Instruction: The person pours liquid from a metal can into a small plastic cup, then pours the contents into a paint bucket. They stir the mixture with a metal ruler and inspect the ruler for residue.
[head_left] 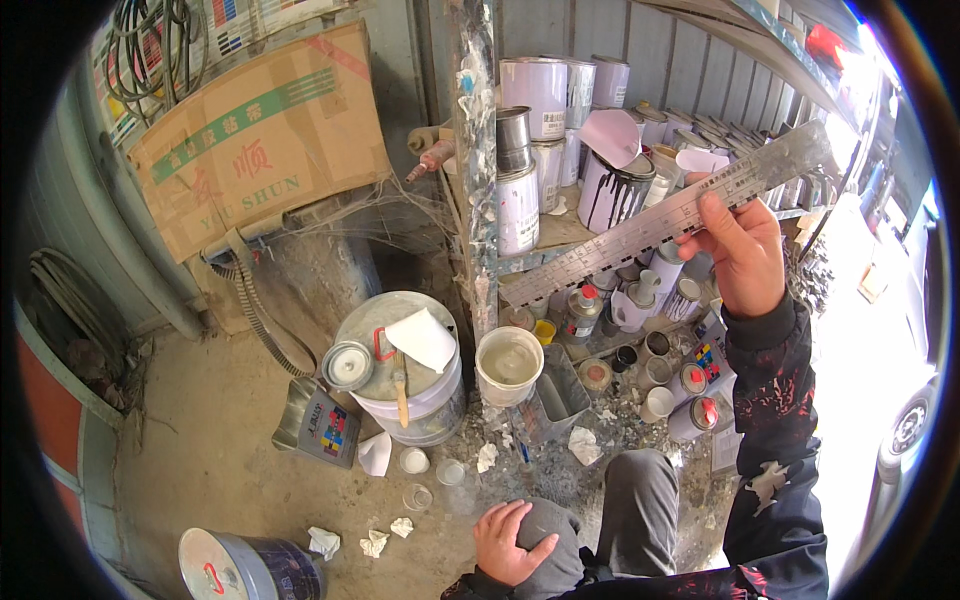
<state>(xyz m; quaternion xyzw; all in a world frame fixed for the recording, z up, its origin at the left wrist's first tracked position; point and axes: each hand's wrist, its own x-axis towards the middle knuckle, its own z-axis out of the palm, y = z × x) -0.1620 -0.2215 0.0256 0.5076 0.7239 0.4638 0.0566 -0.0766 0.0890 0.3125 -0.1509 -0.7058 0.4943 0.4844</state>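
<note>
A long metal ruler [665, 218], scuffed and grey with rows of markings, is held up slantwise by my right hand [742, 250]. The thumb presses on its face and the fingers go behind it. It hangs in front of the shelf, covering part of the paint cans there. Resting on my knee, my left hand [513, 543] has its fingers spread and holds nothing. Ahead of it on the floor stands a white bucket [510, 367] of greyish content. To the left, a large drum [410, 405] bears a brush [401, 390], a small round tin [348, 366] and a white paper piece [420, 340].
A paint-stained shelf [545, 262] carries many cans, one dripping black paint [612, 190]. Small red-capped cans [692, 378] crowd the floor below. An open grey tin [318, 422] lies left of the drum; another drum [245, 565] is at lower left. Crumpled tissues [374, 543] are scattered about.
</note>
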